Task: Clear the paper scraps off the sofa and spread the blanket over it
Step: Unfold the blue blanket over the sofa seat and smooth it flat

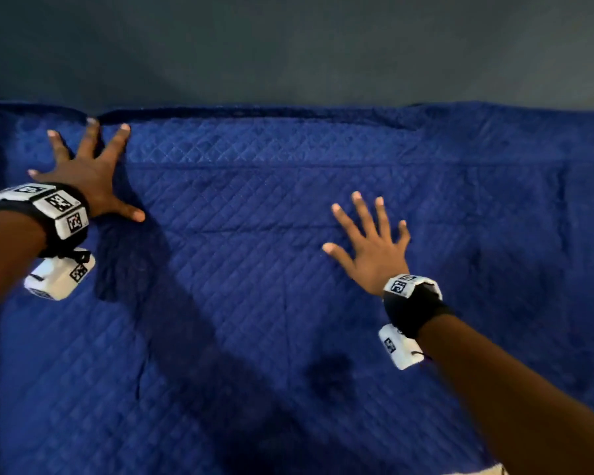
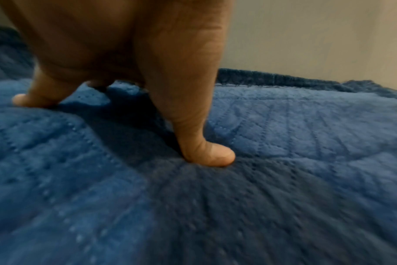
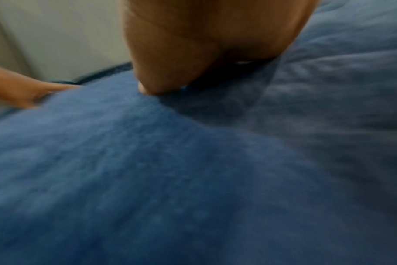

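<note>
A blue quilted blanket [image 1: 271, 255] lies spread across the sofa and fills most of the head view. My left hand [image 1: 90, 169] presses flat on it at the upper left, fingers splayed, fingertips close to the blanket's far hem [image 1: 254, 113]. My right hand [image 1: 371, 238] lies flat with spread fingers on the blanket right of centre. In the left wrist view the thumb [image 2: 206, 152] dents the blanket [image 2: 283, 179]. The right wrist view is blurred and shows the hand on blue fabric [image 3: 170, 179]. No paper scraps are in sight.
A plain grey wall [image 1: 288, 46] rises behind the sofa's back edge. A pale strip [image 1: 491, 469] shows past the blanket's edge at the bottom right. Shallow creases run through the blanket at the right [image 1: 563, 217].
</note>
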